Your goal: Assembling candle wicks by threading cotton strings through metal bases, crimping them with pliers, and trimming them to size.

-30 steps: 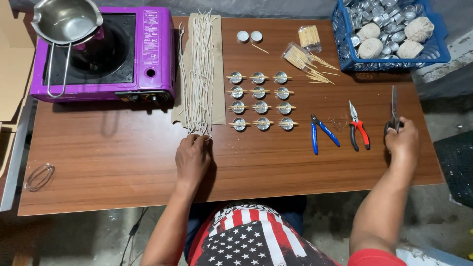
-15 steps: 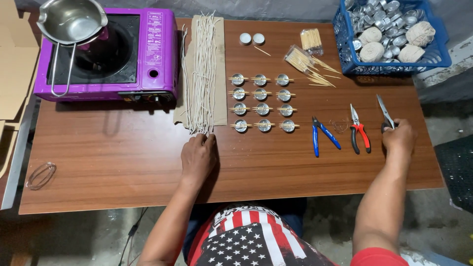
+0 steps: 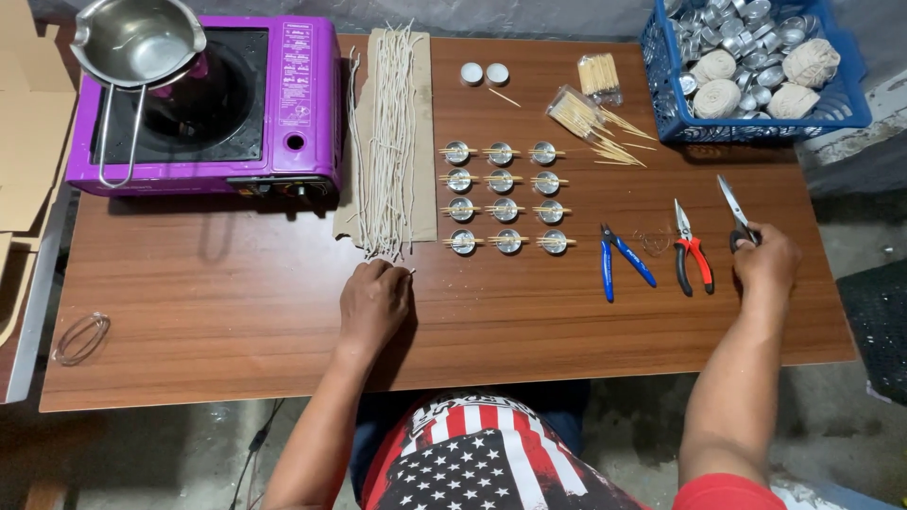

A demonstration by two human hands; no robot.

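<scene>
**A:** standing right over the table here. The right hand is curled over the handles of the scissors, so the handles are pretty much hidden, only the blades stick out. The blue basket of little metal cups and twine balls is cut off at the top edge too.

**B:** which way do the scissors point?

**A:** long axis runs away from the person, tip leaning a bit to the left, toward the basket. Blades look closed. They sit at the right end of the wooden table, just right of the red-handled pliers, with the blue-handled pliers further left.

**B:** and the other hand?

**A:** left hand is loosely curled, fingertips on the near ends of the wicks. Whether it's actually pinching one, can't tell. The wicks lie lengthwise on a cardboard strip, running away from the person, next to the purple stove.
</scene>
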